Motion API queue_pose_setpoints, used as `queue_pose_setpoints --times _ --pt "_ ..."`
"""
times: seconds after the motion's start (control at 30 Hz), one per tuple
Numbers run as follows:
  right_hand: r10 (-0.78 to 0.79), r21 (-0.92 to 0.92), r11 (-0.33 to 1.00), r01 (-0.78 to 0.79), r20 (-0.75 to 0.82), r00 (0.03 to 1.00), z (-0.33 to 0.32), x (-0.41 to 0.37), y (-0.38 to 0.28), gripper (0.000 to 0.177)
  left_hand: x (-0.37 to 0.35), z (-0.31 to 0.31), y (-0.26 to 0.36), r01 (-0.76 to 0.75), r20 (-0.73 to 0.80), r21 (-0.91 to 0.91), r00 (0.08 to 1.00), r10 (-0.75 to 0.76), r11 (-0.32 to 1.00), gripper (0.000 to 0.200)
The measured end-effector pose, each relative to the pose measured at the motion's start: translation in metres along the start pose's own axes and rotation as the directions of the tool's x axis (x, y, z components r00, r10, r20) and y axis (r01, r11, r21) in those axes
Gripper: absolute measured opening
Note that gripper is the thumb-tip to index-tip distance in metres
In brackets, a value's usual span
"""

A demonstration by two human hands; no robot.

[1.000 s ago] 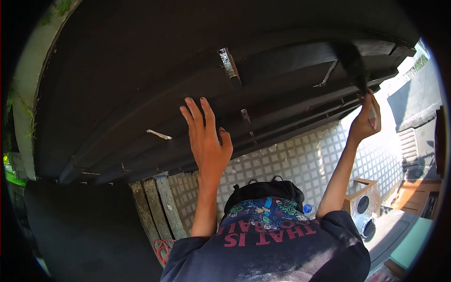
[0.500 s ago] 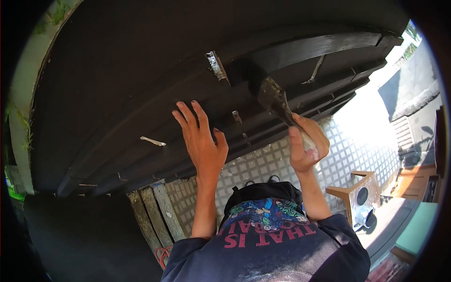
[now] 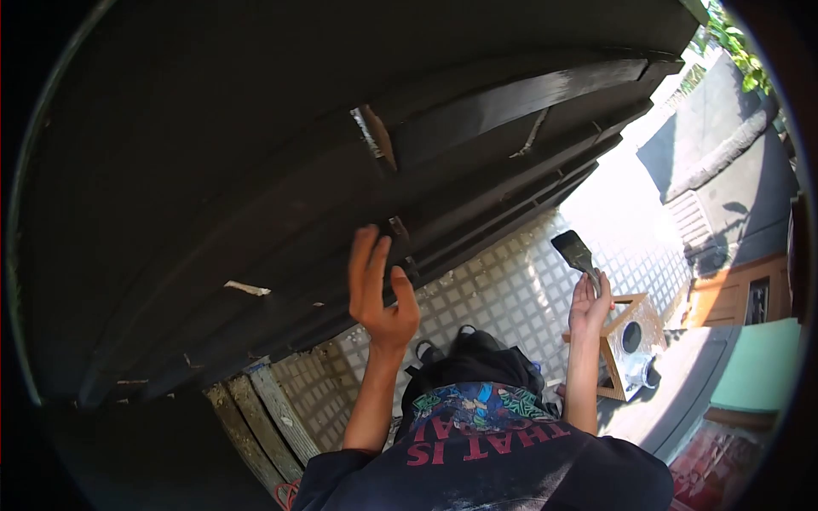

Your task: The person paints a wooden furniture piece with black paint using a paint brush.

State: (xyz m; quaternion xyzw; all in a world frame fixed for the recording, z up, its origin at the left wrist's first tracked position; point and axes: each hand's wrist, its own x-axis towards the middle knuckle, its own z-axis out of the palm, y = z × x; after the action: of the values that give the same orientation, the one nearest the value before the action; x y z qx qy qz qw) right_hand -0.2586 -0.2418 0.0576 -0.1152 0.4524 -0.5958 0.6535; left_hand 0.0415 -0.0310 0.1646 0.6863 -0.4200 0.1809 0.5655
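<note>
My right hand (image 3: 589, 305) holds a wide paintbrush (image 3: 573, 249) by its handle, with the dark, paint-covered bristles pointing up and to the left. The brush is out to the right, apart from the dark painted slatted panel (image 3: 256, 162). Near that panel's lower slats, my left hand (image 3: 382, 298) is raised with nothing in it, its fingers stretched and the thumb apart. Above the left hand, a bare pale gap (image 3: 373, 136) interrupts a slat beside a glossy, wet-looking stretch (image 3: 528, 98). Smaller pale marks show elsewhere on the panel.
A wooden stand (image 3: 618, 349) is at the right, with a clear container (image 3: 639, 372) and a dark round opening close together there. Weathered planks (image 3: 285, 409) lie at lower left. Patterned tiles (image 3: 477, 294) cover the ground, and an orange-brown door (image 3: 724, 294) is at far right.
My right hand has drawn the paintbrush away from the slat, to the right and down. My left hand has shifted slightly right and lower, still open. The view has turned somewhat.
</note>
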Motion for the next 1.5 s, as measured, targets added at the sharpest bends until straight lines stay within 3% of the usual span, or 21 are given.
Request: queue_pose_setpoints --times 0.07,0.2,0.3,0.4,0.47,0.57,0.63,0.77,0.9,0.93,1.13,1.23,1.4,1.5 --pt "-0.067 -0.017 0.998 0.066 -0.049 0.997 -0.006 -0.006 -0.016 0.039 -0.008 0.017 0.004 0.106 0.112 -0.142 0.990 -0.091 0.984 0.042" --pt "-0.199 -0.006 0.980 0.199 -0.007 0.980 -0.019 0.010 -0.030 0.033 -0.010 0.050 0.009 0.360 0.393 -0.219 0.883 -0.256 0.907 0.044" --pt "-0.205 0.025 0.979 0.204 0.031 0.978 0.013 0.010 -0.034 0.032 -0.009 0.077 0.006 0.670 0.534 -0.494 0.737 -0.414 0.555 0.050" --pt "-0.190 0.077 0.980 0.182 0.109 0.976 0.046 0.026 -0.025 0.033 0.015 0.092 0.004 0.756 0.624 -0.542 0.654 -0.427 0.367 0.058" --pt "-0.243 0.045 0.970 0.239 0.156 0.957 0.094 0.005 -0.025 0.032 0.028 0.102 0.004 0.749 0.628 -0.610 0.656 -0.419 0.257 0.061" --pt "-0.331 -0.046 0.926 0.374 0.376 0.865 0.140 -0.015 -0.034 0.035 0.051 0.136 0.011 0.719 0.620 -0.673 0.676 -0.398 0.174 0.065" --pt "-0.390 -0.146 0.814 0.562 0.580 0.715 0.153 -0.016 -0.046 0.039 0.059 0.155 0.015 0.710 0.616 -0.690 0.679 -0.399 0.141 0.068" --pt "-0.441 -0.057 0.641 0.766 0.789 0.428 0.176 -0.008 -0.057 0.036 0.073 0.175 0.022 0.651 0.577 -0.757 0.708 -0.407 0.061 0.074" --pt "-0.410 0.052 0.614 0.787 0.874 0.262 0.199 0.008 -0.066 0.036 0.073 0.188 0.011 0.587 0.522 -0.808 0.745 -0.416 0.036 0.066" --pt "-0.383 0.045 0.643 0.764 0.883 0.271 0.204 0.008 -0.066 0.036 0.072 0.187 0.007 0.571 0.507 -0.820 0.754 -0.417 0.035 0.063" --pt "-0.369 0.151 0.622 0.769 0.922 0.117 0.237 0.033 -0.072 0.031 0.079 0.195 0.006 0.550 0.490 -0.830 0.795 -0.357 0.086 0.058" --pt "-0.395 0.112 0.662 0.741 0.892 0.219 0.240 0.057 -0.067 0.027 0.079 0.196 0.001 0.505 0.479 -0.862 0.838 -0.262 0.039 0.058" --pt "-0.569 0.138 0.581 0.802 0.774 0.279 0.238 0.113 -0.076 0.021 0.083 0.196 0.006 0.522 0.493 -0.851 0.833 -0.250 0.061 0.060" --pt "-0.560 -0.012 0.552 0.834 0.735 0.382 0.236 0.124 -0.101 0.019 0.084 0.193 0.006 0.531 0.507 -0.844 0.836 -0.212 0.074 0.063"
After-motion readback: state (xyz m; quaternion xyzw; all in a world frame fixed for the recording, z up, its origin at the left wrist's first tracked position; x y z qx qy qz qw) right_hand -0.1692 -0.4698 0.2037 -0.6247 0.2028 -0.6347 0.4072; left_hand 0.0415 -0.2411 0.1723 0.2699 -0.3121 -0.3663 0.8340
